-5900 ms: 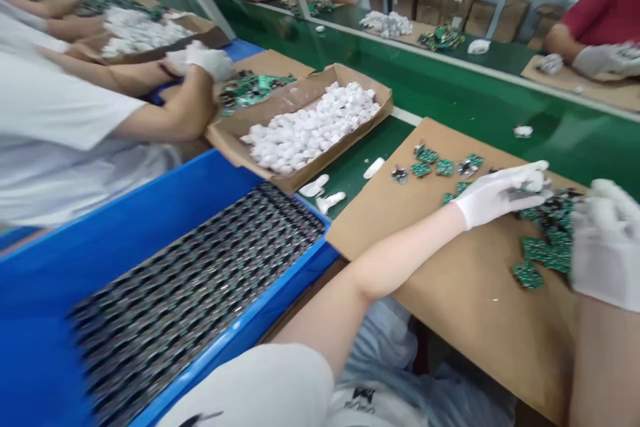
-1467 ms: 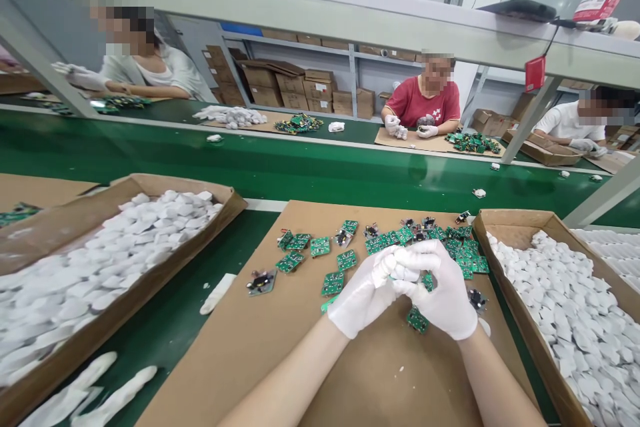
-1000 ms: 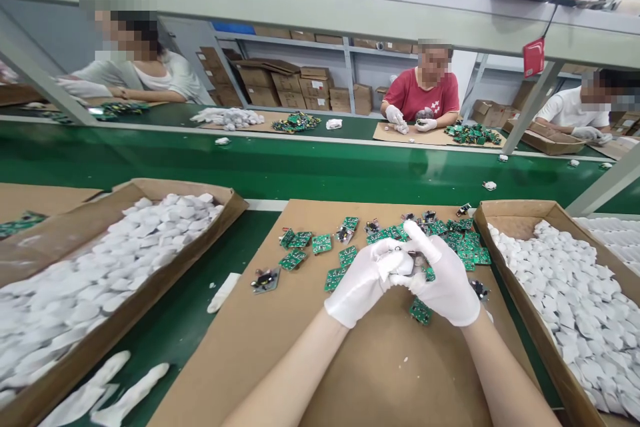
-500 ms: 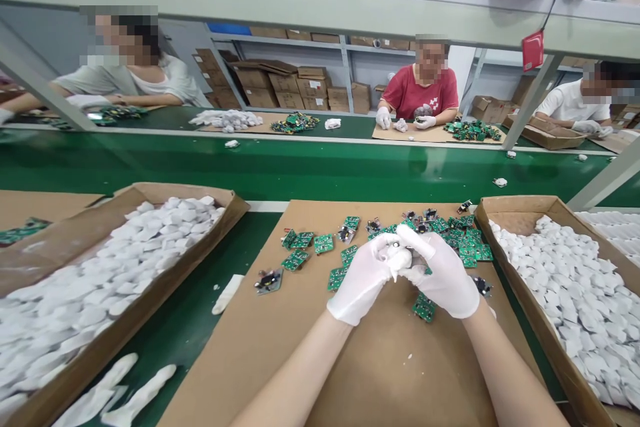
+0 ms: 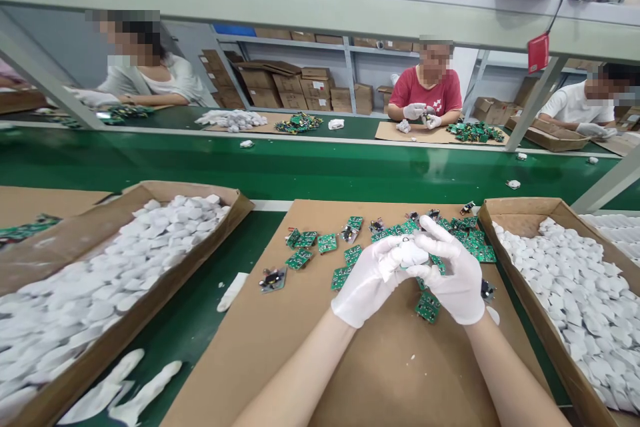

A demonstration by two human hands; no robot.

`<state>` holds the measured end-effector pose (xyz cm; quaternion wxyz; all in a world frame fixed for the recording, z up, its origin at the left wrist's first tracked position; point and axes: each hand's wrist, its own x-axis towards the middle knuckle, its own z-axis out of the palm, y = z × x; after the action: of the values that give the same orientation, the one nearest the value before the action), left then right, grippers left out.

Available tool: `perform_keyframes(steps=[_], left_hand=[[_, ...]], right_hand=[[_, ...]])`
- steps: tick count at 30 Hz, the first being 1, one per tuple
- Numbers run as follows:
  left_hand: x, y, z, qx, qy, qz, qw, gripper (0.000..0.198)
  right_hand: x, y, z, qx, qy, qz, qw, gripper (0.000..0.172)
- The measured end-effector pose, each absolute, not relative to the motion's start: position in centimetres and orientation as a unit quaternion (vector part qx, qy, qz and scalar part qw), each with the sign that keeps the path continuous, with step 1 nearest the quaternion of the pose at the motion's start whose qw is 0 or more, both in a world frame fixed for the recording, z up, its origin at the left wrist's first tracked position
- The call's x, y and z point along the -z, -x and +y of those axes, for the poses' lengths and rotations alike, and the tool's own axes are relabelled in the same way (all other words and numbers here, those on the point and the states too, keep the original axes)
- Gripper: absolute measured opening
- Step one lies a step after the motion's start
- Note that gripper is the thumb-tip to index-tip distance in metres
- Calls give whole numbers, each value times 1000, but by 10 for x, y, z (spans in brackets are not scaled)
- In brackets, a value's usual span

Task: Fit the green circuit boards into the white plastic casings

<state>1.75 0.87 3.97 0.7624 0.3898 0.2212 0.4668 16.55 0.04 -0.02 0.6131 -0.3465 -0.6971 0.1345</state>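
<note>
The left hand (image 5: 367, 283) grips a white piece (image 5: 413, 255) above the cardboard sheet (image 5: 280, 347); the right hand (image 5: 457, 280) curls beside it, grip unclear. Circuit boards (image 5: 299, 258), partly hand-hidden, lie between a left carton (image 5: 239, 205) and right carton (image 5: 523, 205). The far-right red tag's (image 5: 539, 53) writing is unreadable.

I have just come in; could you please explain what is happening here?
Someone's gloved left hand holds a small white piece; the right hand is close to it, though contact is unclear. Nearby, green circuit boards lie scattered on a cardboard sheet. Cardboard trays with white pieces stand on either side. Across the green surface, a co-worker in red sits near more boards.
</note>
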Motion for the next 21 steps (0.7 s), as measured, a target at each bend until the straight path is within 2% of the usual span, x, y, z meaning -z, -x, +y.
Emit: perform_keyframes(steps=[4,8,12,16,21], left_hand=[[-41,-19,8,-467,-395,205,764,25],[-36,-19,9,-485,-357,203,772,28],[-33,-18,8,-472,-378,223,765,28],[-34,-18,5,-457,-386,229,768,32],[-36,-20,2,-484,-365,267,749,44]], right_hand=[[-2,-163,-1,-157,327,-683,634,35],[-12,-162,-3,-273,289,-682,614,42],[-23,-160,-5,-375,276,-605,646,30],[-24,-160,-6,-342,313,-605,647,28],[-16,-163,-4,-198,343,-683,614,13]])
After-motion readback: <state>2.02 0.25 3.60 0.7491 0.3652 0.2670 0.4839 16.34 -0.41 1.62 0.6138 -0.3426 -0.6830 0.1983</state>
